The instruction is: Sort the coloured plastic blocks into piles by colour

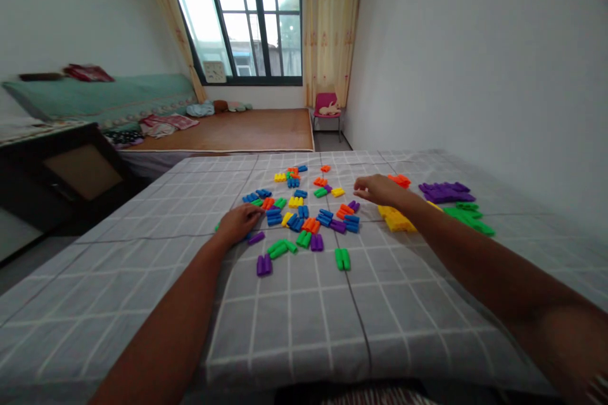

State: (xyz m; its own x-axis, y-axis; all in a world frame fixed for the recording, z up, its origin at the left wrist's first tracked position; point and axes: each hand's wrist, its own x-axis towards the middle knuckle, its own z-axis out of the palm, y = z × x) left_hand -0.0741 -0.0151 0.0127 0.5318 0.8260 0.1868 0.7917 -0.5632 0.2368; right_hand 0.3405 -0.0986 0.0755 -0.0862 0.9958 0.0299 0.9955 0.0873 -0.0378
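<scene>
Small plastic building pieces shaped like joined tubes lie scattered over the grey checked cloth. My left hand [239,223] rests low at the left edge of the scatter, fingers apart and reaching toward blue pieces [274,218]; its palm side is hidden. A purple piece [256,238] lies just beside it. My right hand [379,187] hovers over the cloth right of the scatter, fingers loosely bent and apart, nothing visible in them. Under and beyond that arm are grouped yellow pieces [397,219], orange pieces [399,181], purple pieces [446,192] and green pieces [470,219].
The checked cloth [294,316] covers the table. Nearest me lie green pieces [342,259] and purple pieces [264,265]. Behind the table stand a wide bed [266,126] and a pink chair [326,101]. A dark cabinet [76,171] is at left, a white wall [475,63] at right.
</scene>
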